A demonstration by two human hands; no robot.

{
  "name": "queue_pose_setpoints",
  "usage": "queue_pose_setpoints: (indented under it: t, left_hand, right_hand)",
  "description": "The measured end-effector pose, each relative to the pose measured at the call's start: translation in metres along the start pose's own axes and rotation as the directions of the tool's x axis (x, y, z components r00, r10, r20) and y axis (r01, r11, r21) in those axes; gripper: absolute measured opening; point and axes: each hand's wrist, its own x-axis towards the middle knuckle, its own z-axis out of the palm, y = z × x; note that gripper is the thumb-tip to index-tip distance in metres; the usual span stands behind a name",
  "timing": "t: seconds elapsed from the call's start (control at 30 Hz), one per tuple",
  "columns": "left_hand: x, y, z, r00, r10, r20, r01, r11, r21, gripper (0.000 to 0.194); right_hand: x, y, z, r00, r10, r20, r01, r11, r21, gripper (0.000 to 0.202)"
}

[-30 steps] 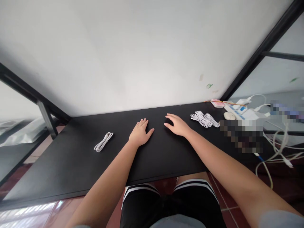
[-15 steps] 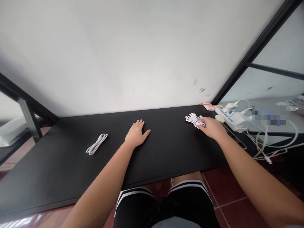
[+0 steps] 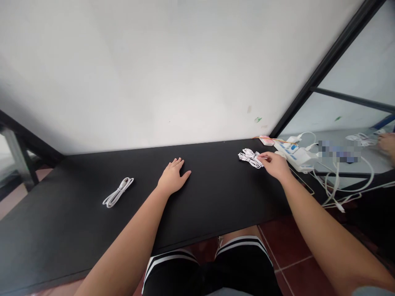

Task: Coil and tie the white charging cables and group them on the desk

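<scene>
My left hand [image 3: 173, 176] lies flat on the black table [image 3: 206, 197], fingers spread, holding nothing. To its left a coiled white cable [image 3: 118, 192] rests on the tabletop. Over on the right, a bundle of thin white cables [image 3: 250, 158] lies on the table. My right hand [image 3: 274, 163] has its thumb and index finger pinched together at the right end of this bundle.
Right of my right hand is a white power strip [image 3: 294, 154] with plugs and tangled white cords. A pink-and-white block [image 3: 266, 140] sits by the wall. At the far right, another person's hand [image 3: 387, 144] is near a white cable bundle [image 3: 361, 139] on a grey table.
The view has shifted slightly. My right thumb and index finger have drawn together at the cable bundle. Another person's hand has come into view at the far right. My left hand stays flat.
</scene>
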Motion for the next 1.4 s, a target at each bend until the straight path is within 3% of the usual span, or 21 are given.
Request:
queue_pose_setpoints:
  t: [0.17, 0.23, 0.3, 0.4, 0.47, 0.53, 0.6, 0.7, 0.8, 0.93, 1.1, 1.4]
  left_hand:
    - [0.001, 0.001, 0.0, 1.0, -0.007, 0.004, 0.007, 1.0, -0.008, 0.065]
    - [0.001, 0.002, -0.001, 1.0, -0.016, 0.001, 0.016, 1.0, -0.017, 0.064]
    - [0.001, 0.004, -0.003, 1.0, -0.022, -0.019, 0.021, 0.999, -0.047, 0.06]
    - [0.0, 0.009, -0.009, 0.994, -0.052, -0.094, 0.035, 0.984, -0.173, 0.053]
    - [-0.001, 0.014, -0.013, 0.985, -0.073, -0.156, 0.017, 0.943, -0.331, 0.053]
    - [-0.002, 0.019, -0.015, 0.982, -0.072, -0.176, -0.034, 0.845, -0.533, 0.058]
    - [-0.002, 0.022, -0.014, 0.983, -0.069, -0.17, -0.063, 0.747, -0.662, 0.062]
    - [-0.001, 0.022, -0.01, 0.988, -0.059, -0.144, -0.072, 0.647, -0.759, 0.069]
    - [0.001, 0.018, -0.006, 0.995, -0.055, -0.083, -0.028, 0.648, -0.761, 0.058]
    - [0.002, 0.014, -0.006, 0.994, -0.1, -0.048, 0.034, 0.683, -0.73, 0.039]
    - [0.001, 0.016, -0.01, 0.992, -0.117, -0.039, 0.059, 0.733, -0.678, 0.037]
    - [0.0, 0.025, -0.015, 0.982, -0.078, -0.171, -0.031, 0.832, -0.553, 0.028]
  right_hand:
    - [0.008, -0.016, -0.012, 0.995, 0.023, -0.099, -0.011, 0.993, 0.115, 0.026]
    - [0.012, -0.036, -0.015, 0.985, 0.04, -0.169, 0.007, 0.963, 0.268, 0.028]
    - [0.014, -0.066, -0.015, 0.985, 0.039, -0.17, 0.054, 0.856, 0.513, 0.03]
    - [0.01, -0.12, 0.0, 0.998, -0.027, 0.062, -0.033, 0.612, 0.79, 0.031]
    - [0.004, -0.153, 0.019, 0.967, -0.144, 0.213, -0.119, 0.483, 0.868, 0.031]
    - [-0.004, -0.177, 0.044, 0.919, -0.227, 0.322, -0.201, 0.433, 0.879, 0.03]
    - [-0.012, -0.192, 0.067, 0.873, -0.265, 0.409, -0.266, 0.445, 0.855, 0.031]
    - [-0.023, -0.2, 0.094, 0.809, -0.312, 0.498, -0.327, 0.465, 0.823, 0.034]
    - [-0.03, -0.197, 0.107, 0.794, -0.321, 0.516, -0.317, 0.505, 0.803, 0.037]
    - [-0.033, -0.19, 0.11, 0.774, -0.4, 0.491, -0.26, 0.505, 0.823, 0.038]
    - [-0.029, -0.187, 0.11, 0.771, -0.432, 0.468, -0.189, 0.546, 0.816, 0.038]
    - [-0.029, -0.19, 0.109, 0.775, -0.439, 0.455, -0.132, 0.59, 0.796, 0.032]
